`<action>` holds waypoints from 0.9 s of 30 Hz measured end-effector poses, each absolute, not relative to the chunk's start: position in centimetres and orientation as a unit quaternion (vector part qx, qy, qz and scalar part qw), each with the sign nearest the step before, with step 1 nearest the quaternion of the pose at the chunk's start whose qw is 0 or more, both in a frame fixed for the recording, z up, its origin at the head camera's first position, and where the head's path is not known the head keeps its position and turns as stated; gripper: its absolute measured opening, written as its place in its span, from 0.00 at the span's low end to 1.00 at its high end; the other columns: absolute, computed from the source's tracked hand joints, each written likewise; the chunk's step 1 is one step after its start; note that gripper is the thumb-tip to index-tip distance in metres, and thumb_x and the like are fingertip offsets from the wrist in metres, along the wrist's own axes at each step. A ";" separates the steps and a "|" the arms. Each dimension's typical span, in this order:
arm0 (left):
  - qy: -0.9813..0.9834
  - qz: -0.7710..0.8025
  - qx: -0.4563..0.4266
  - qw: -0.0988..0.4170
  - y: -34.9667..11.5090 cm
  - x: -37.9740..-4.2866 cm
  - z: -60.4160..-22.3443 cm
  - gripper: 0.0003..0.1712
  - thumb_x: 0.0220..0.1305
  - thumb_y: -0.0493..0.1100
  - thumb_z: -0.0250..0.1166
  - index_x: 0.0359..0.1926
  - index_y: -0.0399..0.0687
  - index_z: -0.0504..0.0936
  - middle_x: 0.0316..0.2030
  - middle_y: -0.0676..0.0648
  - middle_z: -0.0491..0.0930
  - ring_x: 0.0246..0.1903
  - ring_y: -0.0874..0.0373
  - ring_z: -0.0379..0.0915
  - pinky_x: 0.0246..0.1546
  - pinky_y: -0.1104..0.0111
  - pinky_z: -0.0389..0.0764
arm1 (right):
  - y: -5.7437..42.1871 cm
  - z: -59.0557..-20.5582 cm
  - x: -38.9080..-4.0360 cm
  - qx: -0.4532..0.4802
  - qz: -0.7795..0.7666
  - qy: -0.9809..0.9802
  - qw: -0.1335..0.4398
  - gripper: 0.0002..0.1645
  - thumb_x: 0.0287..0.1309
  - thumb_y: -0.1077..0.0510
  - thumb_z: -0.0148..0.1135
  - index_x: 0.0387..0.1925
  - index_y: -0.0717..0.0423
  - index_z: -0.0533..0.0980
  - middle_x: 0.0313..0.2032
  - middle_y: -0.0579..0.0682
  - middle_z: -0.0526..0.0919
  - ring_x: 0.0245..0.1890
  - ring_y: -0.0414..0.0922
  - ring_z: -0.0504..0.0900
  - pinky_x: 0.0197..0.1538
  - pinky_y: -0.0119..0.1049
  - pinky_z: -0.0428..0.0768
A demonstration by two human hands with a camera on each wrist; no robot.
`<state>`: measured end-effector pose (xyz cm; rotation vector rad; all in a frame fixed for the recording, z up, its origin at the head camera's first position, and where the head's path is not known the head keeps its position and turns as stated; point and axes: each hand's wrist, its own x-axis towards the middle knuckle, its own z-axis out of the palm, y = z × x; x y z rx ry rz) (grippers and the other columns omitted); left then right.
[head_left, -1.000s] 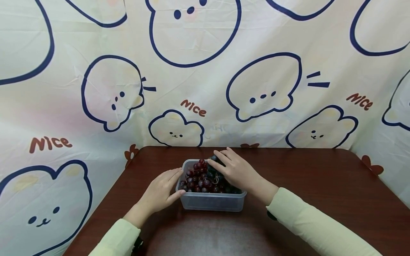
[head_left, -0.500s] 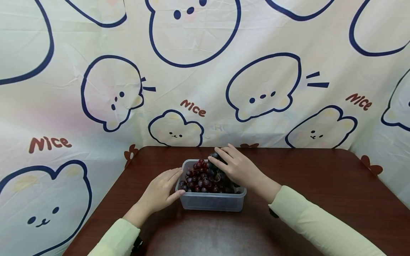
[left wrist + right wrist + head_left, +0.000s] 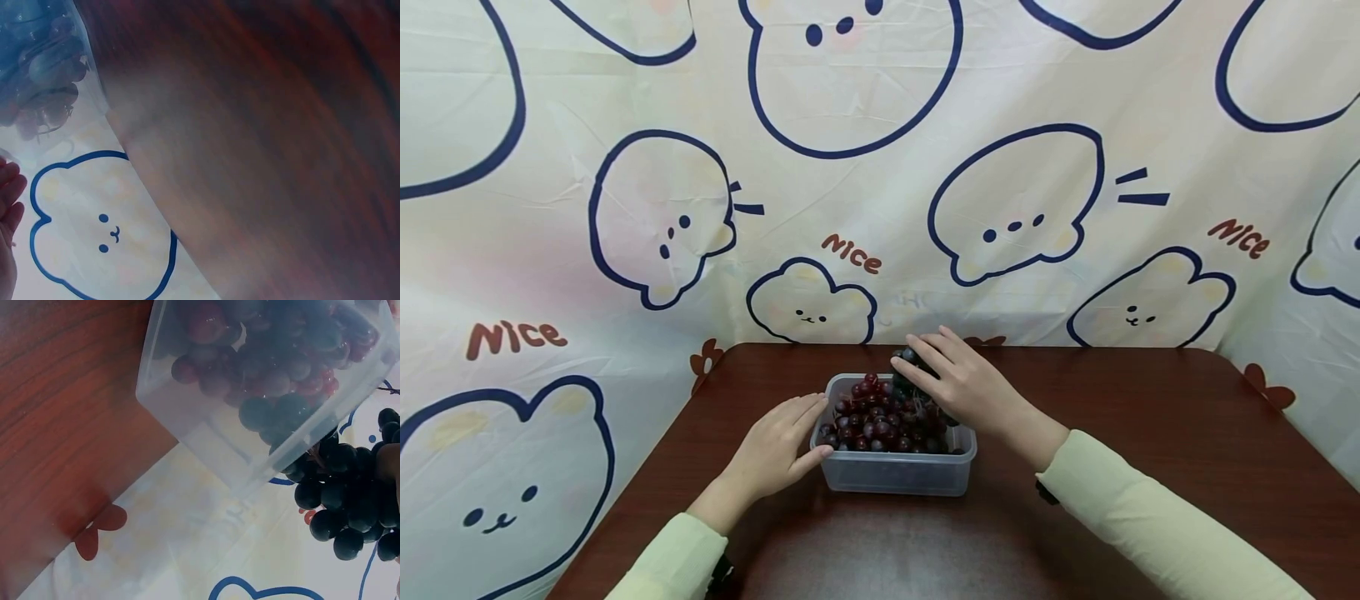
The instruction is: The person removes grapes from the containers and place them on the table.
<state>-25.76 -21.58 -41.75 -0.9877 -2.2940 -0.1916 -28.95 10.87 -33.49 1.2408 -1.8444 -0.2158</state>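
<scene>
My right hand [image 3: 970,387] grips a bunch of dark, blue-black grapes [image 3: 904,379] over the far right part of a clear plastic container [image 3: 895,477]. In the right wrist view, that bunch [image 3: 344,503] hangs beside the container's rim, with a bit of the hand at the right edge. Reddish-purple grapes [image 3: 872,421] fill much of the container. My left hand [image 3: 778,442] rests against the container's left side, fingers extended and thumb at the front corner. The left wrist view shows the container [image 3: 94,75] at upper left and part of a hand at the left edge.
The container stands on a dark brown wooden table [image 3: 880,550]. A pale cloth [image 3: 910,192] printed with blue-outlined cartoon animals hangs behind the table and along its sides.
My right hand has risen and moved slightly right and away with the dark grapes, uncovering more of the grapes in the container. The left hand stays in place.
</scene>
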 end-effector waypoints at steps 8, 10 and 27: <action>-0.870 -0.073 -0.375 0.311 -21.6 -25.7 -41.7 0.46 0.72 0.70 0.36 0.59 0.32 0.76 0.57 0.37 0.76 0.56 0.44 0.73 0.56 0.50 0.73 | 11.3 -32.5 -28.9 0.497 -0.070 -0.736 0.455 0.31 0.56 0.72 0.64 0.63 0.56 0.73 0.58 0.63 0.76 0.55 0.57 0.76 0.64 0.52 0.68; -0.870 -0.074 -0.375 0.311 -21.6 -25.7 -41.7 0.46 0.72 0.70 0.36 0.59 0.32 0.76 0.57 0.37 0.76 0.56 0.43 0.73 0.57 0.50 0.73 | 11.6 -32.2 -29.0 0.495 -0.067 -0.735 0.459 0.32 0.56 0.72 0.64 0.63 0.57 0.73 0.58 0.63 0.76 0.56 0.57 0.76 0.64 0.52 0.68; -0.870 -0.075 -0.375 0.311 -21.5 -25.8 -41.7 0.46 0.72 0.70 0.36 0.59 0.32 0.76 0.57 0.37 0.76 0.56 0.44 0.73 0.57 0.51 0.73 | 13.8 -31.0 -29.5 0.475 -0.058 -0.731 0.487 0.33 0.54 0.73 0.65 0.63 0.60 0.72 0.60 0.65 0.74 0.58 0.59 0.74 0.63 0.51 0.69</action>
